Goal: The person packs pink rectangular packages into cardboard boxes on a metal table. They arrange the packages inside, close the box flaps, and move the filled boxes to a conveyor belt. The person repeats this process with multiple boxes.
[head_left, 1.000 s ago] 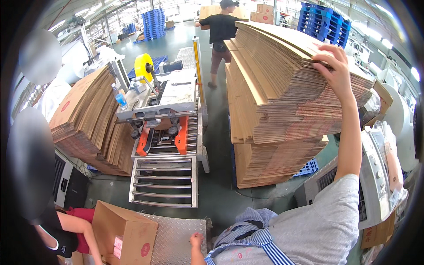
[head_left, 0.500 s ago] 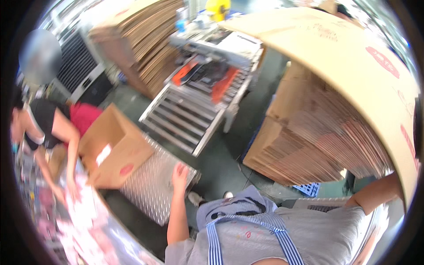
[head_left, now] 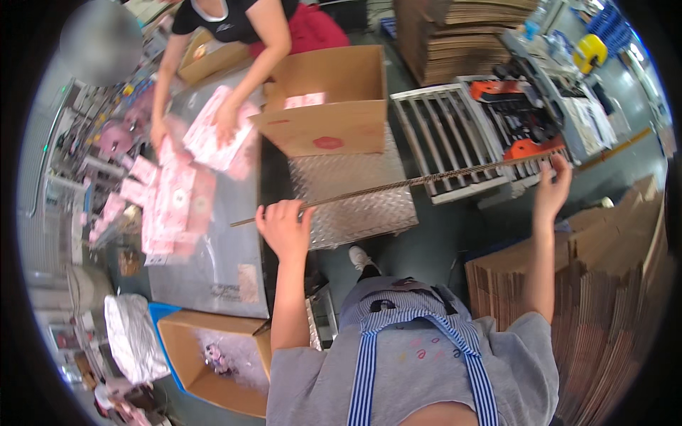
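Now swung frontward, one cardboard sheet (head_left: pixel 426 178) is pinched by the left hand (head_left: pixel 285 227) and the right hand (head_left: pixel 553 187) above one platform (head_left: pixel 359 219).

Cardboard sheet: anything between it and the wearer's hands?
Nothing visible. The left hand and right hand hold the cardboard sheet directly, near its opposite ends. It shows edge-on, so its faces can't be checked.
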A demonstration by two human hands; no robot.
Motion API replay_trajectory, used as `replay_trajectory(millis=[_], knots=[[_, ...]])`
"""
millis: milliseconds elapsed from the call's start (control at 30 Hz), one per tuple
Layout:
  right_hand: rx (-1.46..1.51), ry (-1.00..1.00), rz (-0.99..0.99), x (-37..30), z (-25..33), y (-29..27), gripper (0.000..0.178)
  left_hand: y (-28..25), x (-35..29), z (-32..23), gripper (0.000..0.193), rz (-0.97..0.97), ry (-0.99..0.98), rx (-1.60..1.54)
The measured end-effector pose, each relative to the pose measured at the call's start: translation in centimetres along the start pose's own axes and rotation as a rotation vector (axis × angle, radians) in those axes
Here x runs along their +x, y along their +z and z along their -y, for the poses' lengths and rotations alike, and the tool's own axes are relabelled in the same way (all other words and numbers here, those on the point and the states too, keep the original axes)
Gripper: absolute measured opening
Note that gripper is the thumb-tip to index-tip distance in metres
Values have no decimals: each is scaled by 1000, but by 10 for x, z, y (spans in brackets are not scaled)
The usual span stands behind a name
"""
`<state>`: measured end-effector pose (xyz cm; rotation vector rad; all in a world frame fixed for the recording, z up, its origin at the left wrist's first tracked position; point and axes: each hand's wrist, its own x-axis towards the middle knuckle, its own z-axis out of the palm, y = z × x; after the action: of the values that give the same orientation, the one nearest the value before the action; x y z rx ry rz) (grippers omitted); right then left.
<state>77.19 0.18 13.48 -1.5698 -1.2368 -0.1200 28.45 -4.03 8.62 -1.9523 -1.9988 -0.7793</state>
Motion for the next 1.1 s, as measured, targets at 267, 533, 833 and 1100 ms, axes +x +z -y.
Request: replay_trajectory(millis=[267,533,833,1100], knots=[[-219,-600,599,-118,146,190,59,12,66,25,24,303,-33,36],[12,-615,576,-127,149,182,24,39,143,54,35,655,8,149],[42,-144,1369,-3,100,61,15,25,116,131,23,487,-391,10],[-133,-150,1662,-18,80,153,63,74,95,22,33,-105,-76,-461]])
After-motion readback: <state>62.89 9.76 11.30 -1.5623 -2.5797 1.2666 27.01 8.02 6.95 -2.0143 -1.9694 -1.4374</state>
